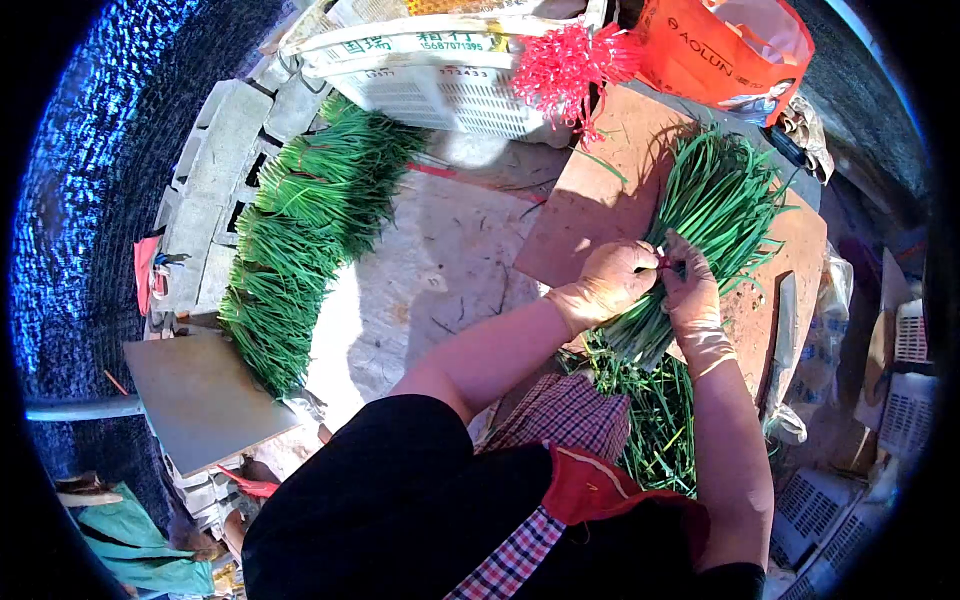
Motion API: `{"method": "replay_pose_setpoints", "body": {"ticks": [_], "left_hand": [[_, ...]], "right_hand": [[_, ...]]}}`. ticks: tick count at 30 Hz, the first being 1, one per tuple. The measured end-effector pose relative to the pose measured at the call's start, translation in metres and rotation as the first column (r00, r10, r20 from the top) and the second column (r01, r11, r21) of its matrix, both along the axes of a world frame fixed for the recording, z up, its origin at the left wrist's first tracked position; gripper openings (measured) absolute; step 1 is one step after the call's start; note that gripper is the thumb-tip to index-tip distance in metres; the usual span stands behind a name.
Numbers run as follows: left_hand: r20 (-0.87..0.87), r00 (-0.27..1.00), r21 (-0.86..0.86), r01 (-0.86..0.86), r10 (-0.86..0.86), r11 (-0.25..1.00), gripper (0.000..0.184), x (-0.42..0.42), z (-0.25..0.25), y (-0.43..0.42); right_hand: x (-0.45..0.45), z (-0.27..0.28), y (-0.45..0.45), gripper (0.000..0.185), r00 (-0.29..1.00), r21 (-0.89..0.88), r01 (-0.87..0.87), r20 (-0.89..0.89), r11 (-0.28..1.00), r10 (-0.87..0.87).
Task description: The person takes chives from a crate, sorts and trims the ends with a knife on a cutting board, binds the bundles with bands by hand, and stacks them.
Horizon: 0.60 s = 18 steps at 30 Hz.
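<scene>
A bundle of long green leaves (715, 195) lies on a reddish-brown board (615, 195), its stem ends towards me. Over the bundle, my left hand (615, 280) and my right hand (692, 290) nearly meet, both gloved. Their fingers are closed on a thin red tie (662, 262) at the bundle's middle. The part of the tie under the leaves is hidden. Beyond the board's far edge hang many red ties (570, 75).
Several green bundles (310, 220) stand in a long row at the left. A knife (783, 330) lies on the board's right side. White crates (450, 95) and an orange bag (715, 55) are at the back. Loose leaves (660, 420) lie below the board.
</scene>
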<state>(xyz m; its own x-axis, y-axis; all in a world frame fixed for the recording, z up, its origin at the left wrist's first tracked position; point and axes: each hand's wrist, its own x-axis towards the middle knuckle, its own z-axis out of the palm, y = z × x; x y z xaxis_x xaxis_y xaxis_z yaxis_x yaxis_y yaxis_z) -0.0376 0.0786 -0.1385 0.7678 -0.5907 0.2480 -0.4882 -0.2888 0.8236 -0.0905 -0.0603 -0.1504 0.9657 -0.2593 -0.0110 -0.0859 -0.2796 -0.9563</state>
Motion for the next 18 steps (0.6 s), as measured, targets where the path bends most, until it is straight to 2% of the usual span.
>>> {"method": "replay_pose_setpoints", "body": {"ticks": [2,3,4,5,7,8,9,10,11,12,13,14,16,17,18], "left_hand": [[0.058,0.998,-0.022,-0.001,0.002,1.000,0.010,0.002,-0.013,-0.004],[0.036,0.999,-0.002,-0.013,0.013,1.000,0.009,0.003,-0.018,-0.006],[0.017,1.000,0.017,-0.024,0.024,1.000,0.009,0.004,-0.022,-0.007],[0.053,0.999,0.062,0.003,-0.007,0.998,0.010,0.006,-0.016,-0.007],[0.052,0.998,0.102,-0.029,0.024,0.994,0.010,0.001,-0.005,-0.009],[0.050,0.997,0.145,-0.063,0.057,0.987,0.010,-0.001,0.002,-0.010],[0.001,0.999,0.257,-0.039,0.040,0.966,0.017,0.000,0.005,-0.011],[0.008,1.000,0.251,-0.028,0.027,0.968,0.017,-0.002,0.007,-0.016],[-0.001,0.985,0.204,-0.169,0.173,0.964,0.023,-0.005,0.017,-0.020],[-0.019,0.948,0.157,-0.310,0.316,0.938,0.030,-0.006,0.027,-0.024],[-0.247,0.928,0.478,-0.135,0.281,0.868,0.053,-0.002,0.037,-0.027],[-0.429,0.881,0.578,0.095,0.202,0.811,0.075,-0.001,0.069,-0.029],[-0.127,0.975,0.786,-0.014,0.184,0.618,0.094,-0.017,0.065,-0.044],[-0.144,0.967,0.843,0.009,0.210,0.538,0.099,-0.019,0.062,-0.046],[0.113,0.952,0.798,-0.258,0.285,0.545,0.100,-0.023,0.002,-0.054]], "right_hand": [[-0.001,0.004,0.002,0.053,0.995,-0.074,-0.032,0.095,0.997,0.039],[-0.002,-0.002,-0.004,0.058,0.989,-0.032,-0.108,0.098,0.994,0.111],[-0.004,-0.005,-0.003,0.052,0.992,0.275,-0.099,0.097,0.956,0.075],[-0.003,-0.005,-0.003,0.048,0.994,0.239,-0.077,0.096,0.968,0.055],[-0.003,-0.003,-0.004,0.039,0.999,0.276,0.040,-0.020,0.960,-0.035],[-0.002,0.005,0.001,0.034,0.986,0.336,0.139,-0.138,0.932,-0.098],[-0.002,0.009,0.002,0.030,0.980,0.407,0.177,-0.161,0.896,-0.121],[-0.003,0.013,0.002,0.026,0.972,0.476,0.216,-0.184,0.853,-0.144],[-0.003,0.020,0.005,0.015,0.957,0.501,0.289,-0.160,0.816,-0.241],[-0.004,0.015,0.001,0.007,0.955,0.564,0.289,-0.118,0.773,-0.271],[-0.006,0.016,-0.001,0.004,0.953,0.602,0.291,-0.116,0.743,-0.280],[-0.008,0.021,0.003,0.003,0.951,0.640,0.292,-0.117,0.711,-0.285],[-0.009,0.032,0.009,0.002,0.965,0.760,0.233,-0.103,0.606,-0.241],[-0.010,0.035,0.010,0.002,0.975,0.724,0.195,-0.072,0.662,-0.209],[-0.008,0.037,0.010,0.002,0.983,0.684,0.154,-0.036,0.713,-0.178]]}}
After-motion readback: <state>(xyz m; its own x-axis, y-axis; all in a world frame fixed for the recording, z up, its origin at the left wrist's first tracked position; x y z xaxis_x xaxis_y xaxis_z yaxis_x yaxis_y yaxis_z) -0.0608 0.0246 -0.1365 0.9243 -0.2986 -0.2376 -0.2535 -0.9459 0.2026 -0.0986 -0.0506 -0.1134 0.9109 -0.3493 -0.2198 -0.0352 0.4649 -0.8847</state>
